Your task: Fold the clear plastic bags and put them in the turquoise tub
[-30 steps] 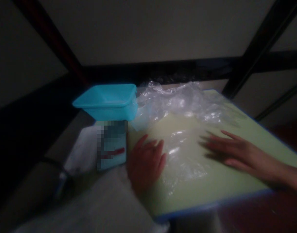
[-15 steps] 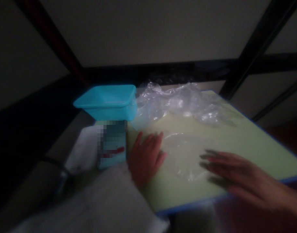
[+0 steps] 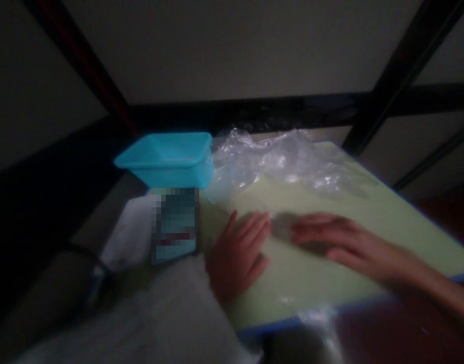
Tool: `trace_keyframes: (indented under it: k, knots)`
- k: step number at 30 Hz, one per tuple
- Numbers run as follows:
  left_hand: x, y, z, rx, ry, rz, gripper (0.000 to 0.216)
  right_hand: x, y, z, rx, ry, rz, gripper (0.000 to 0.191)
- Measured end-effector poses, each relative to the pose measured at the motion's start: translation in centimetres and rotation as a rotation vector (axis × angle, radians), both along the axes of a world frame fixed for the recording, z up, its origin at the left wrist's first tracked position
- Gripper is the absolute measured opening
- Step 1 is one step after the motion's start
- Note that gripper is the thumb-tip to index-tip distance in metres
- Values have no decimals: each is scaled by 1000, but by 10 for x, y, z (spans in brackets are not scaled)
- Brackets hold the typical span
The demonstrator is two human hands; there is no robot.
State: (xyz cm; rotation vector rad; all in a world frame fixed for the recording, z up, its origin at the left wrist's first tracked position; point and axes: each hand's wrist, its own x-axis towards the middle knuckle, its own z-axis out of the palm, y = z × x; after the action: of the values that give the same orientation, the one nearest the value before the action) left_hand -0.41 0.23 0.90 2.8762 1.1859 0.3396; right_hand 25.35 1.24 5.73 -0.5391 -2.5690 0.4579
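Filling most of the lower view, the pale green bench point(image 3: 391, 222) with its blue edge runs away to the right, and dark frame bars point(image 3: 402, 65) cross the plain wall behind it. A broad spread of white fabric point(image 3: 167, 318) lies at the bench's near left corner, dim and blurred. At the far side of the bench sits a crumpled heap of clear plastic point(image 3: 277, 162), its left end touching or just beside a turquoise tub point(image 3: 167, 159). The tub stands on a smaller boxy base point(image 3: 174, 227) whose front is blotted out, at the bench's left edge. The right hand point(image 3: 330, 240) reaches in from the right, low over the middle of the bench, fingers stretched out towards the left; it is smeared by motion, its grip open and closed on nothing. The left hand point(image 3: 237, 253) lies palm down just right of the boxy base, fingers spread and pointing away from the person, its grip likewise open and holding nothing. The fingertips of the two hands are near each other, though contact cannot be told. A thin clear film point(image 3: 315, 316) shows only as a faint sheen at the bench's front edge, below the right hand; how far it reaches under the hands cannot be made out.
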Motion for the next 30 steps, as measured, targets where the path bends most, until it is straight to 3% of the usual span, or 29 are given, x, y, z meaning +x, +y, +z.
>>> trace_keyframes:
  k: [4, 9, 13, 17, 25, 30]
  knots:
    - [2, -4, -5, -90, 36, -17, 56, -8, 47, 1, -9, 40, -98, 36]
    - [5, -9, -9, -29, -46, -95, 62, -19, 74, -16, -28, 21, -160, 39]
    - [11, -22, -13, -13, -160, -299, 61, -18, 78, -34, -16, -28, -40, 42]
    - [16, -32, -14, -84, -196, -421, 61, -14, 78, -42, -46, -85, -23, 45]
    - [20, -36, -2, -145, -283, -473, 35, -15, 73, -39, -81, -97, 51, 46]
    - [22, -42, -4, -135, -373, -496, 50, -11, 74, -43, -44, -123, 48, 39]
